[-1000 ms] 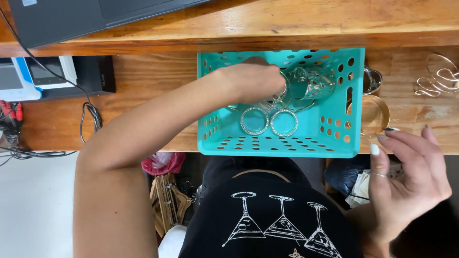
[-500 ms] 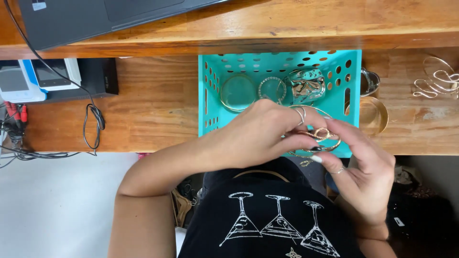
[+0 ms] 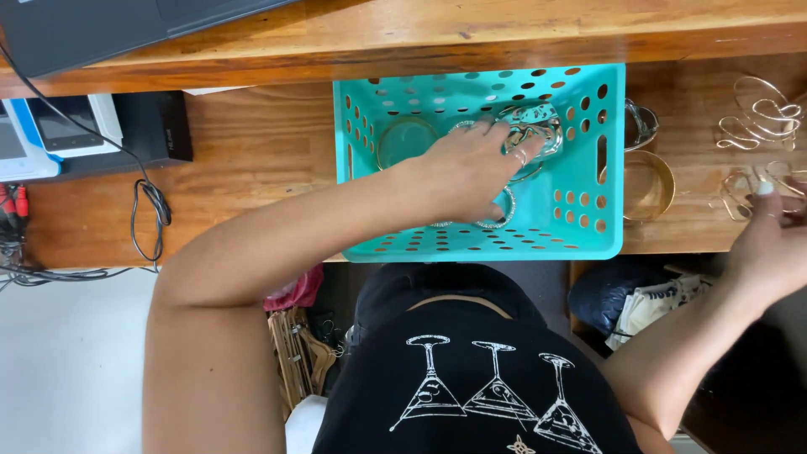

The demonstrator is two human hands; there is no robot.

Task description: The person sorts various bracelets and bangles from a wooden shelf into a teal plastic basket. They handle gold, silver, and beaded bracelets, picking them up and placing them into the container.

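A teal perforated basket (image 3: 588, 227) sits at the front edge of a wooden desk (image 3: 252, 160). My left hand (image 3: 462, 172) reaches into it, fingers spread and resting on a cluster of silver bangles (image 3: 538, 126). A clear round bangle (image 3: 403, 139) lies to the hand's left, and a sparkly silver bangle (image 3: 504, 210) shows under the palm. My right hand (image 3: 769, 240) is at the right edge of the view, fingertips at thin gold wire bangles (image 3: 740, 193). The frame cuts the hand off, so its grip is unclear.
A wide gold bangle (image 3: 647, 185) and a clear one (image 3: 640, 124) lie just right of the basket. More gold wire bangles (image 3: 761, 118) sit at the far right. A black box (image 3: 155, 126), a white device (image 3: 59, 126) and cables (image 3: 151, 210) are at the left, with a raised shelf (image 3: 504, 34) behind.
Both hands met over the basket's front rim with a bangle half a second ago. Since then my left hand has gone back into the basket and my right hand has swung out to the right.
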